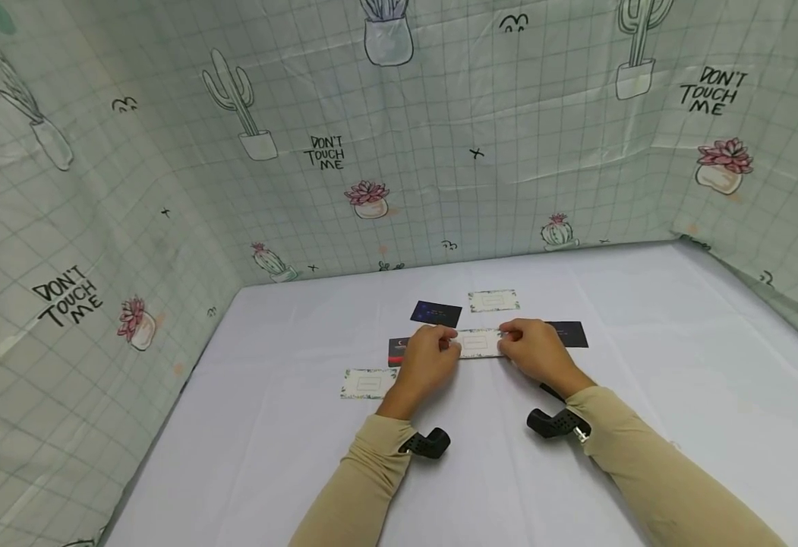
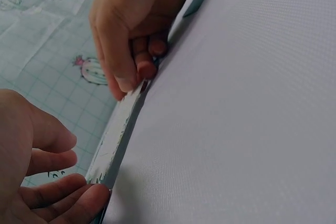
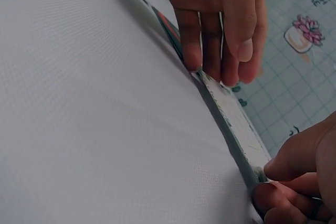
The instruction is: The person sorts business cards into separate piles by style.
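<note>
A white business card with a leafy floral border lies between my two hands in the middle of the table. My right hand pinches its right end, thumb over the top face and a fingertip at the edge, as the right wrist view shows at the card's corner. At the opposite end is my left hand, its fairly straight fingers touching the card's end while the thumb stands apart above it.
Around the hands lie a black-and-red card, a dark blue card, another floral card at the back, a black card to the right and a floral card at front left. Printed cloth walls the white table.
</note>
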Demonstrator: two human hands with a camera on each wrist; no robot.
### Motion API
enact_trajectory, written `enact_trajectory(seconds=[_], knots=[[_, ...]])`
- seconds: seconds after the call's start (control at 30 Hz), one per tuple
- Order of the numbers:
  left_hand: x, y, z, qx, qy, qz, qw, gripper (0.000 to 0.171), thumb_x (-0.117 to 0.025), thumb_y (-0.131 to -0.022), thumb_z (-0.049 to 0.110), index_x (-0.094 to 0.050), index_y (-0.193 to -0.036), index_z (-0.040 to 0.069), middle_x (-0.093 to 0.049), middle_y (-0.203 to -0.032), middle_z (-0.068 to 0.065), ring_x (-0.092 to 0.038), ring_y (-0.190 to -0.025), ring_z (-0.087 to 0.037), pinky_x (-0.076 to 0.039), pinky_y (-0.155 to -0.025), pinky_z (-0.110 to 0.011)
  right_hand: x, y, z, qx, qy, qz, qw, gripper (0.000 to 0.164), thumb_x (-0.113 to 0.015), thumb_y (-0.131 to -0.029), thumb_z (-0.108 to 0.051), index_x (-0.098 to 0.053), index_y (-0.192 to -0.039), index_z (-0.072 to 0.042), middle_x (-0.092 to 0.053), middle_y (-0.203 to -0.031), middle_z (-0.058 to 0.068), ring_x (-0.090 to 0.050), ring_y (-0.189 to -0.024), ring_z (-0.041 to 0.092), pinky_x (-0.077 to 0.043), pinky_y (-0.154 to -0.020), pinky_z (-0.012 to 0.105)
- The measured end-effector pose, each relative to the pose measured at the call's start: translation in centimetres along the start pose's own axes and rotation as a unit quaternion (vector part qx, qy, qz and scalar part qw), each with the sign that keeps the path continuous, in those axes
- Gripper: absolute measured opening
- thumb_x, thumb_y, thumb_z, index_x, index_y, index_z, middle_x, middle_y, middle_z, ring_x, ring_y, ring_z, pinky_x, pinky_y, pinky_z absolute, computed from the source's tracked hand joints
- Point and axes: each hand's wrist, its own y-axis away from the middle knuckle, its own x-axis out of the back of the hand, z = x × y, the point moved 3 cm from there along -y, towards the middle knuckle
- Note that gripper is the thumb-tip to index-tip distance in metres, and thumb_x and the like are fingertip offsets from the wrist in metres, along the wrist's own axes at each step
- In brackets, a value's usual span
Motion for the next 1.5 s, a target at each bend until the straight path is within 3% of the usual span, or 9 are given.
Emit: enact_trajectory(seconds=[0.47,0.73,0.93,1.17,1.5], knots=[[0.3,0.3,0.6,-0.027,-0.037,-0.001,0.9989,0.019,-0.068,-0.089,0.011,-0.076,-0.104,0.001,-0.060,-0.084,-0.003,-0.052,-0.080,-0.016,-0.043,-0.072,-0.030,0.0,0.2,-0.2,-0.011,-0.001,0.005,1.000,0.030,-0.064,-0.086,-0.010,-0.073,-0.111,0.003,-0.069,-0.085,0.005,-0.060,-0.079,0.021,-0.045,-0.072,0.035],[0.9,0.3,1.0,0.010,-0.030,-0.010,0.9995,0.020,-0.068,-0.092,0.014,-0.075,-0.108,0.004,-0.062,-0.090,-0.002,-0.056,-0.085,-0.016,-0.047,-0.076,-0.031,0.1,0.2,-0.3,-0.030,-0.053,-0.034,0.998,0.027,-0.062,-0.091,-0.011,-0.070,-0.112,0.004,-0.070,-0.082,0.005,-0.061,-0.068,0.015,-0.048,-0.064,0.032],[0.9,-0.8,1.6,0.007,-0.039,-0.029,0.9988,0.020,-0.066,-0.095,0.018,-0.075,-0.109,0.007,-0.065,-0.094,0.000,-0.060,-0.087,-0.013,-0.049,-0.078,-0.030,1.0,-0.5,-0.5,-0.029,-0.060,-0.033,0.997,0.025,-0.062,-0.094,-0.013,-0.071,-0.112,0.002,-0.069,-0.076,0.002,-0.061,-0.067,0.015,-0.045,-0.068,0.033],[0.6,-2.2,2.3,0.011,-0.089,-0.063,0.9940,0.020,-0.063,-0.097,0.024,-0.074,-0.111,0.013,-0.067,-0.094,0.004,-0.060,-0.086,-0.011,-0.050,-0.078,-0.031,2.3,-2.3,0.0,-0.037,-0.052,-0.055,0.996,0.027,-0.061,-0.097,-0.017,-0.069,-0.116,0.001,-0.069,-0.081,0.006,-0.061,-0.072,0.018,-0.045,-0.068,0.034],[1.0,-4.6,2.7,0.019,-0.103,-0.075,0.9917,0.025,-0.058,-0.101,0.024,-0.072,-0.118,0.012,-0.071,-0.106,0.001,-0.065,-0.094,-0.015,-0.052,-0.081,-0.034,4.2,-5.6,2.4,-0.058,-0.025,-0.004,0.998,0.032,-0.059,-0.097,-0.016,-0.067,-0.119,0.005,-0.068,-0.111,0.021,-0.061,-0.098,0.033,-0.047,-0.089,0.047]])
